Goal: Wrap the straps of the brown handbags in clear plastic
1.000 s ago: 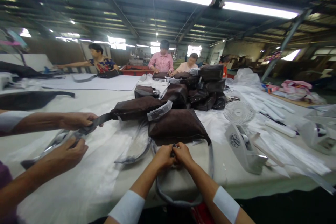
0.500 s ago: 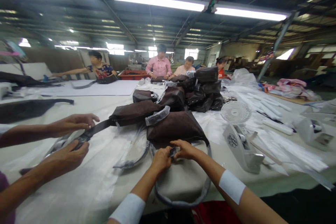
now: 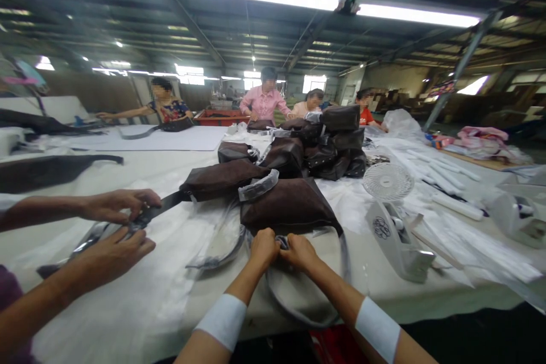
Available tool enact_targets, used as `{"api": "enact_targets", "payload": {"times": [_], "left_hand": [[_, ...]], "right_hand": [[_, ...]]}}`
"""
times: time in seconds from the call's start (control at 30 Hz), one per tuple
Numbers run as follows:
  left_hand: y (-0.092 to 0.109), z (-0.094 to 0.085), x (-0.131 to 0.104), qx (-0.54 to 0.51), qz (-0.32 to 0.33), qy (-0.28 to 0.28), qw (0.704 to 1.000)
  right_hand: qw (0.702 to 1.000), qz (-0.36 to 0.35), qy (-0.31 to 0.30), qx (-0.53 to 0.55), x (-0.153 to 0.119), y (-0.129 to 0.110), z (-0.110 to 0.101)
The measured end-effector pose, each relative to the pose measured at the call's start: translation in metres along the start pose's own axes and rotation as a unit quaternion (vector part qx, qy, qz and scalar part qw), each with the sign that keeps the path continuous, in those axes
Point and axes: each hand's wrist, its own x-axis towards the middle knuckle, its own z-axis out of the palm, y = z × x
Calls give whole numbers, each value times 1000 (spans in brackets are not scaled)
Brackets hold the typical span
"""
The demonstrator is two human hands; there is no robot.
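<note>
A dark brown bag (image 3: 290, 205) lies on the table in front of me, with a clear plastic-wrapped piece across its upper left corner. Its grey strap (image 3: 290, 310), which looks wrapped in film, loops down over the table's front edge. Just below the bag, my left hand (image 3: 264, 247) is closed on a bunched part of the strap. My right hand (image 3: 301, 253) pinches the same part from the other side, the two hands nearly touching. Fingers hide most of what lies between them.
On my left, a co-worker's hands (image 3: 119, 227) work on the strap of another brown bag (image 3: 224, 178). More bags (image 3: 336, 148) are piled behind. To the right stand a white fan (image 3: 388, 182) and a tape dispenser (image 3: 398, 244). Several people work across the table.
My right hand's fingers have gone from stretched over the strap to a closed pinch beside my left. The strap loop has shifted slightly. The co-worker's hands still handle the other strap.
</note>
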Motion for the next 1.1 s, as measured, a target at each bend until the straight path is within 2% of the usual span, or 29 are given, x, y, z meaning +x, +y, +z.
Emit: {"api": "enact_targets", "payload": {"times": [0.07,0.13,0.17,0.23,0.37,0.5,0.6,0.67,0.8,0.87,1.03,1.1], "left_hand": [[2,-2,2,-10,18,-7,1000],[4,-5,5,-25,53,-16,998],[5,-6,6,-34,73,-21,997],[5,-8,10,-49,105,-32,993],[1,-6,18,-69,102,-27,992],[-6,-3,18,-76,98,-26,992],[-6,-4,15,-71,109,-37,991],[-6,-5,14,-59,97,-40,993],[-8,-8,16,-33,64,-23,997],[-8,-11,17,-30,65,-25,997],[-2,-14,16,-30,77,-35,996],[0,-12,13,-24,56,-18,998]], "right_hand": [[990,-54,-93,89,1,11,-11],[974,-126,-148,115,3,20,-24],[972,-158,-146,91,4,22,-30],[975,-195,-106,2,8,24,-37],[973,-191,-33,-124,12,20,-33],[967,-203,10,-154,6,18,-23],[967,-203,9,-157,1,13,-19],[972,-168,20,-161,0,7,-14],[984,-29,74,-157,4,-5,-4],[986,-8,64,-154,3,-7,-8],[983,-121,-10,-138,0,-2,-25],[985,-105,-1,-136,0,-4,-20]]}}
